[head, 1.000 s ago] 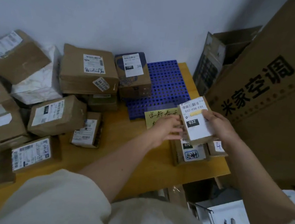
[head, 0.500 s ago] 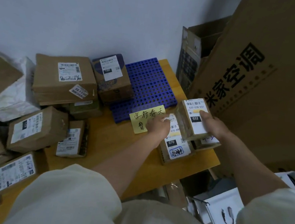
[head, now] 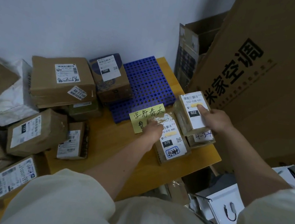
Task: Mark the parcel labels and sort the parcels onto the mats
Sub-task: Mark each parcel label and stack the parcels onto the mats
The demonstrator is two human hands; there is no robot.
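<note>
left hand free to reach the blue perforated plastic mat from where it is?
Probably yes. The left hand rests on the 070-labelled cardboard parcel; the blue perforated plastic mat lies just beyond, its near part bare.

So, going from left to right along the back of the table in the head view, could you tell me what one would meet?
White plastic-wrapped parcel → large brown parcel marked 4-2-18 → parcel with the dark printed top → blue perforated mat → parcel labelled 032, held by the right hand → big printed carton.

Parcel sorting room: labelled cardboard parcels (head: pixel 61 79) heaped on wooden table (head: pixel 113 144), big cartons (head: pixel 268 85) against wall.
</note>
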